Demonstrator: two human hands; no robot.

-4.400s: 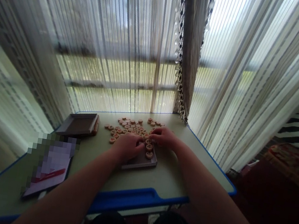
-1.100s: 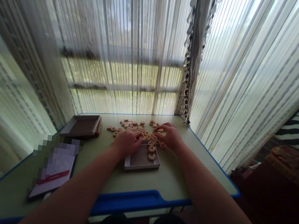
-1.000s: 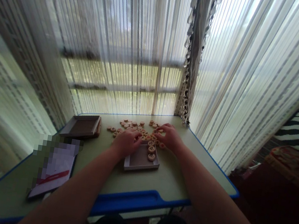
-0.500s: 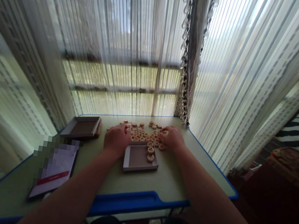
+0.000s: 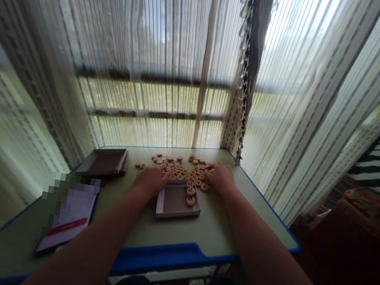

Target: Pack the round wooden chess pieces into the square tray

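Note:
A loose spread of round wooden Chinese chess pieces (image 5: 179,172) covers the middle of the table, many with characters on top. My left hand (image 5: 150,180) lies low at their near left side, fingers stretched towards the closest pieces and touching or nearly touching them. On the right side of the spread, my right hand (image 5: 221,178) rests with its fingers apart over the edge pieces. Between my hands sits a shallow open box (image 5: 173,200). Three chess pieces (image 5: 191,192) form a column along its right side. The fingertips are small and partly hidden.
A second shallow box (image 5: 104,163) stands at the left of the table. Nearer to me lies a tablet-like device (image 5: 67,221), partly blurred out. A blue tray edge (image 5: 163,257) runs along the table's front. String curtains (image 5: 157,122) hang behind the table.
My left hand has dropped lower and flattened, uncovering a few pieces on the left. My right hand stays nearly in place. The three pieces in the box are unmoved.

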